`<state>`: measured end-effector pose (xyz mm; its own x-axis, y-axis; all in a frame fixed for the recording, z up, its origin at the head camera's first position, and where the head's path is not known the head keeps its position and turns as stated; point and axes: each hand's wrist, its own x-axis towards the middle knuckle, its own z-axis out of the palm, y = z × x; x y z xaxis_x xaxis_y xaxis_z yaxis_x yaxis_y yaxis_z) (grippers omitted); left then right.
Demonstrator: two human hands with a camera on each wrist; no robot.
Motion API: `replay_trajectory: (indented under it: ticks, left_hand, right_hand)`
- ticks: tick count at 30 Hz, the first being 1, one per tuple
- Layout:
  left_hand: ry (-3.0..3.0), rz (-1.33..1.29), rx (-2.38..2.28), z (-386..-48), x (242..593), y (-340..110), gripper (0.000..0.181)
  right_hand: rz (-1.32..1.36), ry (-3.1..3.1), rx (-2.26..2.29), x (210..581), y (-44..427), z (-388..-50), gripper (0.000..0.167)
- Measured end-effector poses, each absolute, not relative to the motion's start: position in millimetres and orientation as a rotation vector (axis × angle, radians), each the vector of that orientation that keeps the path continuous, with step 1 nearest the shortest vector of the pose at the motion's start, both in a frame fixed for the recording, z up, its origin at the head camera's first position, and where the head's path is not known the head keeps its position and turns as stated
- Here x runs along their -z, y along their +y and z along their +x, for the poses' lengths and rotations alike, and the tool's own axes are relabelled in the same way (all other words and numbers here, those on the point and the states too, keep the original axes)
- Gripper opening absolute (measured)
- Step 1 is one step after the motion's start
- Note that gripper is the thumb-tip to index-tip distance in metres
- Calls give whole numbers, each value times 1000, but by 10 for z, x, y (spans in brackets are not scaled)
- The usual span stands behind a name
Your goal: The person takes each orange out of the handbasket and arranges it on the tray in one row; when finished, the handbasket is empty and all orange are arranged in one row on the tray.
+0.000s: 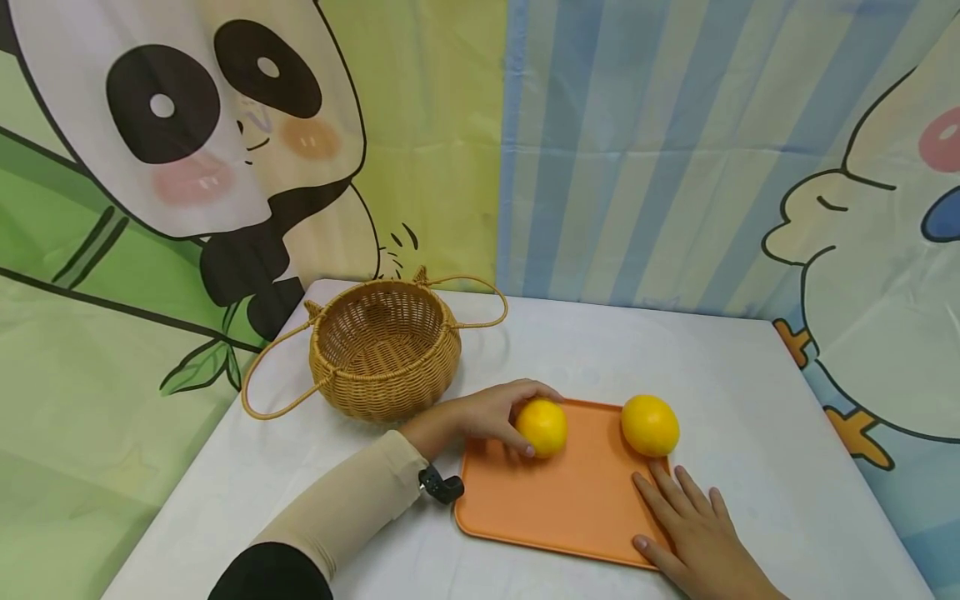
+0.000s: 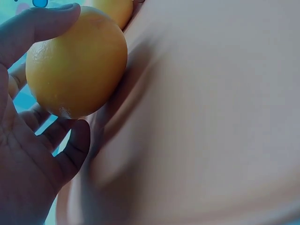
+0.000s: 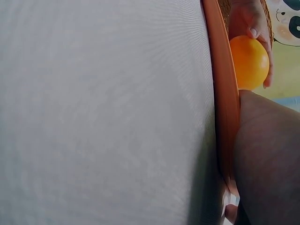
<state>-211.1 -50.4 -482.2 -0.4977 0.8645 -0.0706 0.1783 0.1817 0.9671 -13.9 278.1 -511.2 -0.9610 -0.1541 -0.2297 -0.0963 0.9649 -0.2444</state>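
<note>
My left hand [image 1: 491, 414] reaches over the tray's left part and grips an orange [image 1: 542, 428], its thumb and fingers curved round the fruit. In the left wrist view this orange [image 2: 77, 63] sits between thumb and fingers; the right wrist view shows it too, an orange [image 3: 250, 63] in that hand. A second orange [image 1: 650, 426] sits at the far right corner of the orange tray [image 1: 555, 508]. My right hand [image 1: 697, 533] lies with spread, straight fingers over the tray's right edge, fingertips close to the second orange. Whether they touch it I cannot tell.
A round wicker basket [image 1: 386, 392] with two loop handles stands behind and left of the tray. White cloth [image 1: 570, 350] covers the table. Behind it hang curtains [image 1: 600, 150] printed with a panda and a bird.
</note>
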Motion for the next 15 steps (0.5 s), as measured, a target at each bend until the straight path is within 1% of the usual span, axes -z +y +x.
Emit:
replay_trajectory:
  ticks: [7,15]
  left_hand:
    - [2004,1076,-1262,-2154,4853,-479,85]
    - [2075,1080,-1238,-2198,4840,-445,85]
  right_hand:
    - [-172,2858,340,5094,2763,-142,103]
    - [-186,2873,333,5099,2770,-140,102]
